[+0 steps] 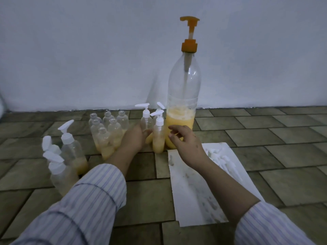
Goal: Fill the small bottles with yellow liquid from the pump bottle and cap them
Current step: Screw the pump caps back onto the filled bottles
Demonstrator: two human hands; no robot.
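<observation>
The tall clear pump bottle (184,103), with an orange pump head, stands by the wall about a third full of yellow liquid. In front of it are three small bottles with white pump caps; the nearest one (158,138) holds yellow liquid. My left hand (134,137) grips the lower part of a capped, clear-looking small bottle (146,120) to its left. My right hand (184,142) hovers just right of the filled capped bottle with its fingers loosely curled, holding nothing. Several uncapped small bottles (108,131), partly filled, are clustered to the left.
Three more capped, partly filled bottles (70,149) stand at the near left beside my left sleeve. A stained white paper sheet (191,191) lies on the tiled floor at the right, with a pile of loose white pump caps (223,160) on it. A white wall is close behind.
</observation>
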